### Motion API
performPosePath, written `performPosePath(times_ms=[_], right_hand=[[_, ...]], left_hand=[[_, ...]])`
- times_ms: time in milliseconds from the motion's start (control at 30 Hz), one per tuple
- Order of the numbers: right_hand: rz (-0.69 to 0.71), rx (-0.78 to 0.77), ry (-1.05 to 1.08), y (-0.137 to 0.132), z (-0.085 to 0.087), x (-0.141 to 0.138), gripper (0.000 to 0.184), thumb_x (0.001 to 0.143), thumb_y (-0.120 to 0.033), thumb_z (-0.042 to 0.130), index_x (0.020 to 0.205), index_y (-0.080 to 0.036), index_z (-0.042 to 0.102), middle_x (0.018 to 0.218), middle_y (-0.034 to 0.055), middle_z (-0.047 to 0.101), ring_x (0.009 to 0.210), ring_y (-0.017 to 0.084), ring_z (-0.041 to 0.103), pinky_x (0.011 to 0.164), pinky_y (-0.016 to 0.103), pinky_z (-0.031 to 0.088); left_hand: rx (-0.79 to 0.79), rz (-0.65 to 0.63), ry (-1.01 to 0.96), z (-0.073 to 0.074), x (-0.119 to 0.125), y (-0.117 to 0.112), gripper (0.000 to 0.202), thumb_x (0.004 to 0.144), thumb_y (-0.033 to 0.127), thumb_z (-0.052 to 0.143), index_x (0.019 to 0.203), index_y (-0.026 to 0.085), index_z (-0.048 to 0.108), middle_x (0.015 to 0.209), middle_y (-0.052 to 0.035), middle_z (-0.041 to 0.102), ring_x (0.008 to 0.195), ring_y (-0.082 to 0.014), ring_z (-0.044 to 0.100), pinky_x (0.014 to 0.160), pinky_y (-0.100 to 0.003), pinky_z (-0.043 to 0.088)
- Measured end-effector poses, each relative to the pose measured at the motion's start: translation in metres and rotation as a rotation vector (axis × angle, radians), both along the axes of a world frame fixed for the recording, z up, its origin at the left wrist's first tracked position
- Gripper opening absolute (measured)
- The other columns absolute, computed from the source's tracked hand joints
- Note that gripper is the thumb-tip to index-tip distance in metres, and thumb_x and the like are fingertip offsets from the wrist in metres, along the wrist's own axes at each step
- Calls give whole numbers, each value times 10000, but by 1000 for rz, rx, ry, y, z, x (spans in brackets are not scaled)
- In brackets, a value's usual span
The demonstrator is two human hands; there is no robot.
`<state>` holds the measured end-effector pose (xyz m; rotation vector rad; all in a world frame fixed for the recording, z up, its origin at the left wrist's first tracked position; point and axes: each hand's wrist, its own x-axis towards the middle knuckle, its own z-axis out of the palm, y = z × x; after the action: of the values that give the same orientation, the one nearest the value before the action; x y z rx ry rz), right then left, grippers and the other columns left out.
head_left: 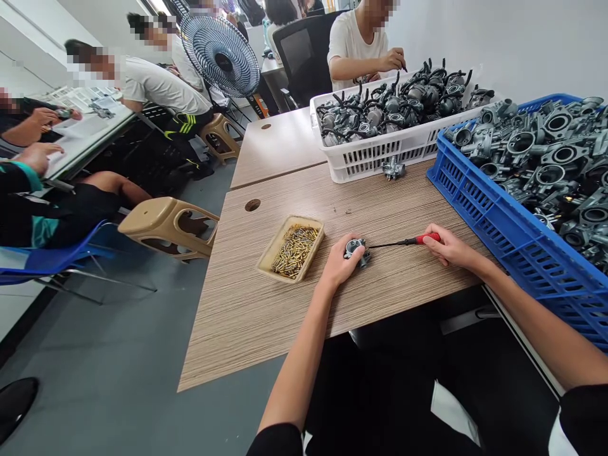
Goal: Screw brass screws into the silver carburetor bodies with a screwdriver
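My left hand (336,262) rests on the wood-grain table (247,316) and is shut around a small metal carburetor body (357,251). My right hand (446,246) grips a red-handled screwdriver (418,239). Its thin black shaft reaches left, and its tip is at the carburetor body. A shallow tan tray (291,247) of brass-coloured small parts stands just left of my left hand.
A white slotted crate (365,156) of assembled carburetors sits ahead, with a loose carburetor (393,168) below it. To the right is a blue crate (503,234) of metal carburetor bodies. A person (358,47) works beyond the white crate. Further people, stools and a fan (220,55) are at left.
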<state>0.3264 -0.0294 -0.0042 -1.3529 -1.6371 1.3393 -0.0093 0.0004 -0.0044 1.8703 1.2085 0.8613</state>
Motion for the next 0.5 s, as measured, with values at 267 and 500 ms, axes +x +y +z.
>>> performPosePath(times_ms=[267, 500], right_hand=[[19, 0, -13, 0, 1, 2, 411, 1002, -649, 611, 1084, -263, 499, 560, -122, 434, 394, 116, 404, 412, 250, 316], [5, 3, -16, 0, -1, 0, 436, 1021, -689, 567, 991, -261, 489, 572, -118, 415, 386, 103, 375, 388, 252, 292]], left_hand=[[-3, 10, 13, 0, 0, 0, 377, 974, 536, 532, 1027, 187, 664, 941, -45, 711, 846, -200, 620, 839, -333, 506], [0, 1, 19, 2, -1, 0, 388, 978, 555, 526, 1011, 192, 656, 896, -34, 680, 814, -195, 592, 809, -331, 494]])
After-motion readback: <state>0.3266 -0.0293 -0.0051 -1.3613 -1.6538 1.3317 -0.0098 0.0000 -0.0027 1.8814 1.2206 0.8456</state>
